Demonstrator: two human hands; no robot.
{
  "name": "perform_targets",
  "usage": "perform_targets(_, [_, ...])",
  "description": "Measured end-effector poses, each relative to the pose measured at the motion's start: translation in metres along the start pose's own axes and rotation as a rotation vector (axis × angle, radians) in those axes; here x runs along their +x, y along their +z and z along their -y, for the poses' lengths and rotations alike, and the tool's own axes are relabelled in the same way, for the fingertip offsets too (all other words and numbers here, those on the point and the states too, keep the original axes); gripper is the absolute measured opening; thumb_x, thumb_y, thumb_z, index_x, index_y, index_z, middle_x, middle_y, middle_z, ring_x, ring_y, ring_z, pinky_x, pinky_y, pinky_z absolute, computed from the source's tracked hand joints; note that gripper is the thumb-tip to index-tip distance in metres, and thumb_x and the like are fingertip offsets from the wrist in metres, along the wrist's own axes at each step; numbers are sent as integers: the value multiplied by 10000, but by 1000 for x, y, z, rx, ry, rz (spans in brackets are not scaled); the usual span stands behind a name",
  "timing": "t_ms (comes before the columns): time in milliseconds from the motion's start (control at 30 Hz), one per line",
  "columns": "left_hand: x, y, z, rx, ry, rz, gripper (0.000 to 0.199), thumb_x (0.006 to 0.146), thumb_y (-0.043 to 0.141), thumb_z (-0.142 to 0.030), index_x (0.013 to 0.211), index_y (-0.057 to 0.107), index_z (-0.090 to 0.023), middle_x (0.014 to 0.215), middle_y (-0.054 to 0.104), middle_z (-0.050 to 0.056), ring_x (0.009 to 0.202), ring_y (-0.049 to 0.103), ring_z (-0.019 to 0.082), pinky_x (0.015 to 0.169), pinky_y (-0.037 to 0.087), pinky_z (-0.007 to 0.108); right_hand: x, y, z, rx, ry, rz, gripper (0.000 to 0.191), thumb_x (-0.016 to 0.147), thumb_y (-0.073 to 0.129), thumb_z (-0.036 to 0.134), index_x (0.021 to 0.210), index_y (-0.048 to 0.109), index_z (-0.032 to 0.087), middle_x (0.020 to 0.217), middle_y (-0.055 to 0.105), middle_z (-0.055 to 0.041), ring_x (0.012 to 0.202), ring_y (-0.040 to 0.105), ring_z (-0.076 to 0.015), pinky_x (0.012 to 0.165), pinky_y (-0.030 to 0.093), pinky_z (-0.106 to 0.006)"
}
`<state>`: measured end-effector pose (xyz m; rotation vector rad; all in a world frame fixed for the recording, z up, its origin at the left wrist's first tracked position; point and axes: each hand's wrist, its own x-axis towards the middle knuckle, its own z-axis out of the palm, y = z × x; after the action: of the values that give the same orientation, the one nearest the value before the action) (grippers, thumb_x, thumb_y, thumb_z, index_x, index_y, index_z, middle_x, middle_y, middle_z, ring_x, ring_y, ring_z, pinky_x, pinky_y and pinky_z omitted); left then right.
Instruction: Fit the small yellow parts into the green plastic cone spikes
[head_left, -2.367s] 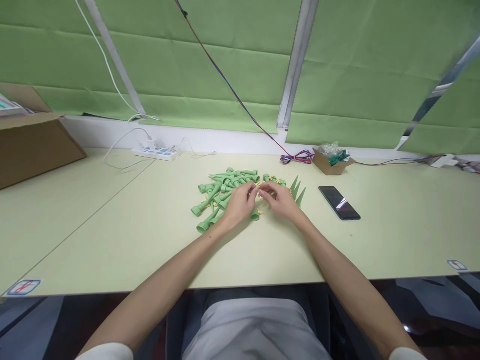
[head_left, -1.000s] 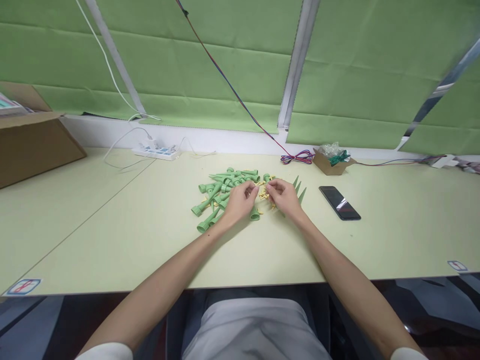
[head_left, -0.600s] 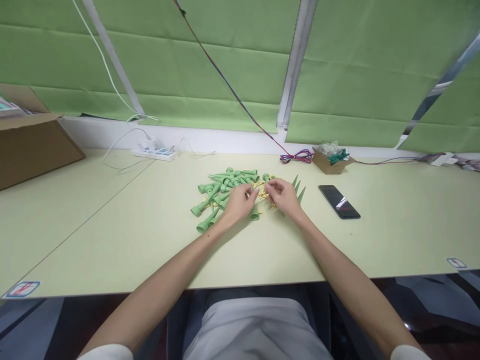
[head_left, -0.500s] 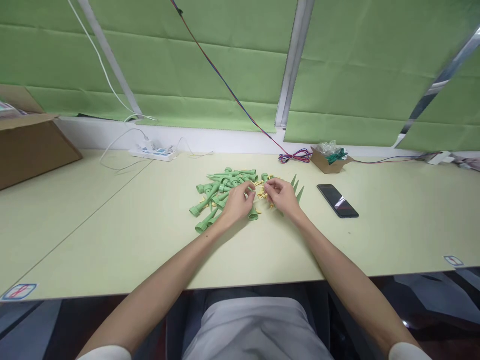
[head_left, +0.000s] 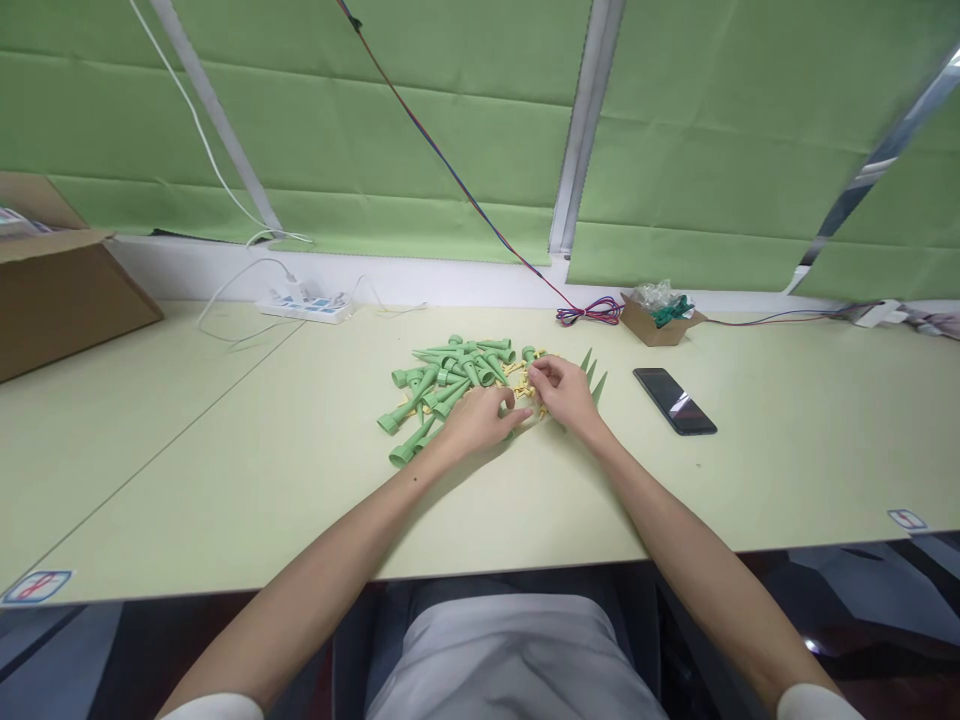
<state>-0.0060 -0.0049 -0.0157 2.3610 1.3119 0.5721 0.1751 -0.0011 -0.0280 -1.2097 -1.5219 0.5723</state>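
My left hand (head_left: pixel 480 420) is low over the near right side of a pile of green plastic cone-shaped spikes (head_left: pixel 454 375). Its thumb points right, apart from the bent fingers, and I see nothing between them. A green cup end beneath this hand is mostly covered. My right hand (head_left: pixel 568 392) has its thumb and fingertips pinched together; whatever they hold is too small or hidden to make out. Small yellow plastic pieces (head_left: pixel 517 378) lie scattered between the hands. Beyond the right hand, several green spikes (head_left: pixel 598 385) lie side by side with their points away from me.
A black phone (head_left: pixel 675 402) lies right of the hands. Behind it stands a small cardboard box (head_left: pixel 651 327) with clear plastic and green material, beside a coiled red-blue cable (head_left: pixel 590 314). A power strip (head_left: pixel 306 306) and a large cardboard box (head_left: pixel 71 295) are at left.
My left hand has dropped closer to me and its thumb has swung out to the right, covering the green cup end seen before. My right hand stays nearly in place, still pinched.
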Motion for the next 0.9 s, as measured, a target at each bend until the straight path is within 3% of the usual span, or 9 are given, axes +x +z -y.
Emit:
perform_targets(500, [-3,-4,-3,-64,27,22,311,868,648,-444,657,580,-227,489,473,-9,462,436,175,524,274,310,-2,0,2,-11,-17,16,219,884,610,435,829,632,224,787,718,-71,667,658,-219,582,496,-328])
perform_targets(700, [-4,-1,-3,-62,50,11,316,856,649,-379,598,544,-228,496,477,0,485,471,185,539,294,319,-3,1,1,-36,-28,12,255,892,606,468,838,646,222,763,703,-60,615,618,-202,563,478,-321])
perform_targets(900, [-2,0,-3,-29,88,-12,223,879,584,-309,675,628,-230,553,553,31,569,548,222,598,329,319,-4,1,3,-48,-39,12,244,892,599,462,828,640,229,755,690,-56,607,597,-200,574,470,-328])
